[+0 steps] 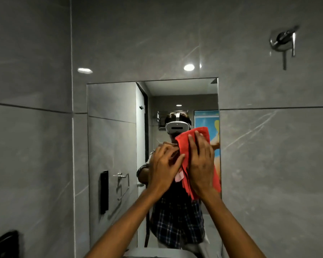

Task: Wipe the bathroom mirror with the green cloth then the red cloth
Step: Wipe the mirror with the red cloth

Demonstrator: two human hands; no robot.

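Observation:
The rectangular mirror (112,138) hangs on a grey tiled wall straight ahead. A red cloth (183,144) is spread against the glass on its right half. My right hand (201,162) lies flat on the cloth, fingers pointing up, pressing it to the mirror. My left hand (164,166) is beside it, fingertips touching the cloth's left edge. A small white label hangs from the cloth near its lower left edge. No green cloth is in view.
A chrome hook fitting (283,43) sticks out of the wall at the upper right. A dark object (6,243) sits at the lower left on the side wall. A white basin rim (157,255) shows below the mirror. The glass reflects a person in a headset.

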